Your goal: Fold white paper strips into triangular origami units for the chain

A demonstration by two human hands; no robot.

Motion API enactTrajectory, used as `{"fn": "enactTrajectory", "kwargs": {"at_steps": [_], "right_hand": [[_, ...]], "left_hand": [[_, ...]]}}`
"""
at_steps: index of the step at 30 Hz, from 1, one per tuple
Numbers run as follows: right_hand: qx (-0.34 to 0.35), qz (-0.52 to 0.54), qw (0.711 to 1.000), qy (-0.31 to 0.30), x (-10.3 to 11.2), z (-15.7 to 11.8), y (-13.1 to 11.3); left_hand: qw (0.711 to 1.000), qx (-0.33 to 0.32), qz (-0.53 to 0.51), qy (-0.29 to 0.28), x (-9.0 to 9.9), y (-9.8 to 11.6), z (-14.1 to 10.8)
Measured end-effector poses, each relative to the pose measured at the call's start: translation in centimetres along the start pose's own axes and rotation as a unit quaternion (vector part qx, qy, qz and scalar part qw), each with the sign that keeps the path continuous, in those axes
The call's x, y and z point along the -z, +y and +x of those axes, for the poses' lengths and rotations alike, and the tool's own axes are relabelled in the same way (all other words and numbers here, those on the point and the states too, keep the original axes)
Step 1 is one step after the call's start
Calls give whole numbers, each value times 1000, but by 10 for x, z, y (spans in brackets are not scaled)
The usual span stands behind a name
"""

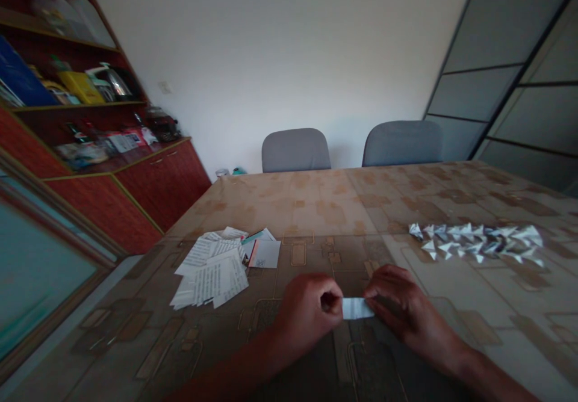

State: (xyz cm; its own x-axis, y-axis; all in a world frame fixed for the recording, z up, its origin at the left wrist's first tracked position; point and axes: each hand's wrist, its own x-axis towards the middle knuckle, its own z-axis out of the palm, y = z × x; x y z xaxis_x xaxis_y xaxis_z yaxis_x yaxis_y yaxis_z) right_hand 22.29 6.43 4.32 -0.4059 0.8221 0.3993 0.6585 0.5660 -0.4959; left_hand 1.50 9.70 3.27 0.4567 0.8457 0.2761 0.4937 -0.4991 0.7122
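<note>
The left hand (pixel 309 306) is curled into a loose fist, its thumb and forefinger pinching one end of a small strip of paper (pixel 357 309); the right hand (pixel 401 299) grips the opposite end between thumb and fingertips, with the palm partly open. The strip is stretched flat between them, close over the near part of the table (pixel 316 200). Taking the strip as the centre of a clock, with twelve pointing away from the person, the left forearm comes in from about eight and the right from about four.

Between nine and ten lies a spread pile of printed sheets (pixel 212 272), overlapping at odd angles, with a pale card (pixel 265 254) at its right side. At two sit folded paper pieces (pixel 478 242), pointed and pale, set close together in long rows.

Past the table's far edge, one grey chair (pixel 296 150) stands at eleven and another (pixel 403 144) near half past twelve, in front of a white wall (pixel 289 59). A reddish wooden cabinet (pixel 165 182) rises at ten, a kettle (pixel 118 83) among its shelved goods. Grey panelled doors (pixel 481 92) fill one o'clock.
</note>
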Motion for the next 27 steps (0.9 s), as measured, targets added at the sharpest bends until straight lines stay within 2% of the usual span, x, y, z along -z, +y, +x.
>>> {"fn": "enactTrajectory", "kwargs": {"at_steps": [4, 10, 15, 18, 20, 22, 24, 27], "right_hand": [[-5, 6, 1000, 7, -4, 1, -5], [6, 17, 999, 42, -13, 4, -14], [3, 25, 997, 75, -11, 6, -8], [-49, 57, 994, 85, -5, 5, 7], [-121, 81, 984, 102, 0, 2, 18], [-146, 81, 979, 118, 4, -1, 24], [-152, 89, 978, 113, 5, -1, 22], [-112, 121, 984, 71, 2, 2, 5]], "left_hand": [[1000, 3, -15, -7, -1, 3, -3], [999, -29, 28, -2, 0, 13, -7], [1000, 8, -14, -14, 4, 9, -4], [997, 46, -55, -17, 11, 5, 0], [994, 69, -82, -14, 17, 2, 3], [990, 88, -111, -12, 21, 0, 5], [987, 94, -130, -18, 21, 0, 5], [989, 82, -119, -25, 16, 2, 3]]}}
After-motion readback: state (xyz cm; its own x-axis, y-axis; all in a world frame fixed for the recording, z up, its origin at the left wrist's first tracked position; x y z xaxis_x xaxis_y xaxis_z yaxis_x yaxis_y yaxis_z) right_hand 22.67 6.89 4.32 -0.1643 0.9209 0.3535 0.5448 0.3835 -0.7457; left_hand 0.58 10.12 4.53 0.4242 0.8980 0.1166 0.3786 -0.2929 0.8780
